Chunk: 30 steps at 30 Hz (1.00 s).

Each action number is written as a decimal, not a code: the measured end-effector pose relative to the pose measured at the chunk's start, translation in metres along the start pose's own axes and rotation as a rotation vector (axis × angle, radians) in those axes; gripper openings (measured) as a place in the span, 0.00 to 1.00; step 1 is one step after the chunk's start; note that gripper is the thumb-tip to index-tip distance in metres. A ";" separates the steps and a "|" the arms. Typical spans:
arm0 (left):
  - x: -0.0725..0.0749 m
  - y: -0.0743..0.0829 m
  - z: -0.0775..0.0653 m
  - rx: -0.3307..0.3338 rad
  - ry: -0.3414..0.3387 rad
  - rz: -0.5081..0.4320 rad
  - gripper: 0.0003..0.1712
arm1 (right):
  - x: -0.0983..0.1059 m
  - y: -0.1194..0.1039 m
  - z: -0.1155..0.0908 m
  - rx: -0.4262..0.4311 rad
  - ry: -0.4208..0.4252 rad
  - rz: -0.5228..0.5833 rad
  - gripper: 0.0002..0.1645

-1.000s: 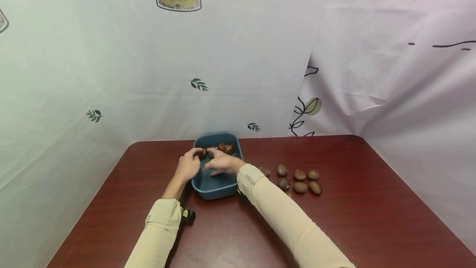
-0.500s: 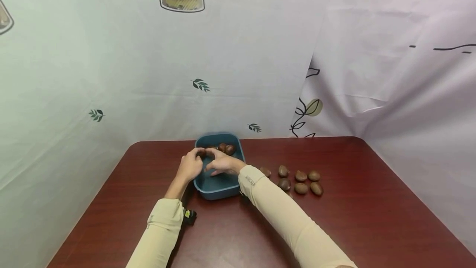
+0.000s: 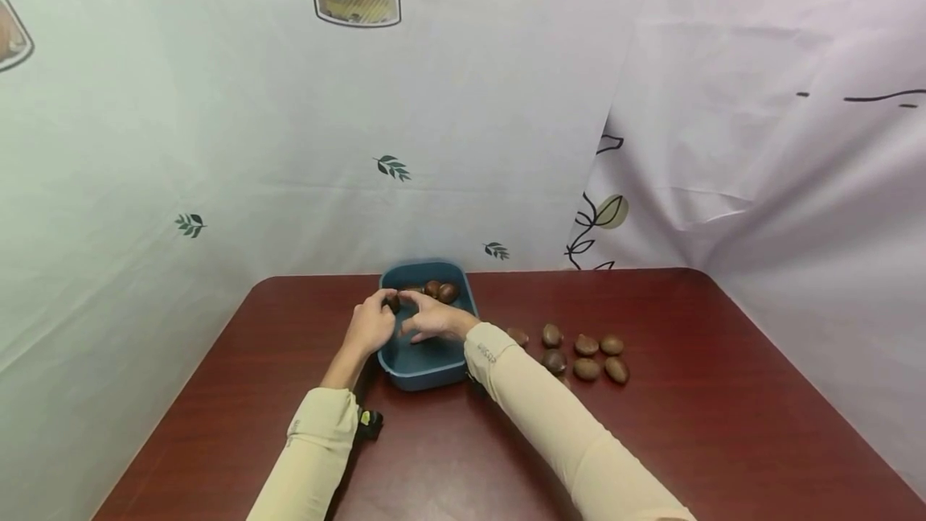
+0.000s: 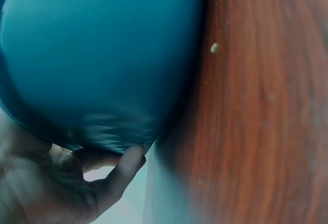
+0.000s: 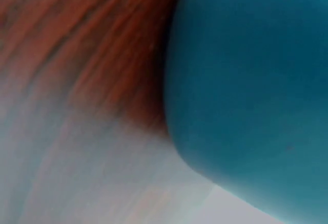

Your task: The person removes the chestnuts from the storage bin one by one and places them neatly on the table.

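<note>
A blue rounded-square plastic basin [image 3: 425,381] stands at the back of the table. My left hand [image 3: 370,328] reaches over its left rim, index finger and thumb curled round a brown chestnut [image 3: 394,304]. From the right, my right hand [image 3: 434,317] reaches into the basin with fingers spread, its index fingertip close to that chestnut. Two more chestnuts [image 3: 447,293] lie near the basin's back right, and others are partly hidden behind the fingers. In the left wrist view, my left hand [image 4: 56,188] is beside the basin's outer wall [image 4: 102,55]. The right wrist view shows mostly the basin wall [image 5: 251,96].
Several loose chestnuts [image 3: 586,369] lie in rough rows on the dark red wooden table [image 3: 694,424], right of the basin; my right forearm partly covers some. A pale printed curtain [image 3: 463,103] hangs behind the table. A tiny pale crumb [image 4: 214,48] lies beside the basin.
My hands stay at the basin with only slight finger shifts; the chestnut by my left fingers sits a little lower in view. The whole head view has drifted slightly.
</note>
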<state>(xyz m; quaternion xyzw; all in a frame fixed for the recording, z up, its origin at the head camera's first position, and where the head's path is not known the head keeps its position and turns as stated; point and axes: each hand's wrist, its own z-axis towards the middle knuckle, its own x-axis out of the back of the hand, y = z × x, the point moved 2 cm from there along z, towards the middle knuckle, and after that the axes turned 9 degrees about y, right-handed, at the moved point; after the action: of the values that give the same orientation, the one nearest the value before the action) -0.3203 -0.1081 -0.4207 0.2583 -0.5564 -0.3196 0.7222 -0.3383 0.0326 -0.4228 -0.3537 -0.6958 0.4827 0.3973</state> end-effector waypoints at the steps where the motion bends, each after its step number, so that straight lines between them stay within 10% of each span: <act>1: 0.000 0.000 0.000 0.000 0.003 -0.002 0.25 | 0.000 0.000 0.000 -0.005 -0.011 0.004 0.52; 20: -0.001 -0.001 -0.002 0.048 0.039 -0.006 0.27 | 0.001 0.002 -0.003 -0.006 0.015 0.097 0.50; 30: -0.002 -0.003 0.002 0.049 0.027 -0.008 0.27 | -0.003 0.006 -0.002 -0.046 -0.128 0.098 0.34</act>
<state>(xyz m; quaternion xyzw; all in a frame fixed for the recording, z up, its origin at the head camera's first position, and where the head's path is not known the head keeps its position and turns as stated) -0.3227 -0.1088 -0.4240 0.2826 -0.5532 -0.3052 0.7218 -0.3346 0.0323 -0.4289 -0.3649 -0.7124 0.5070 0.3196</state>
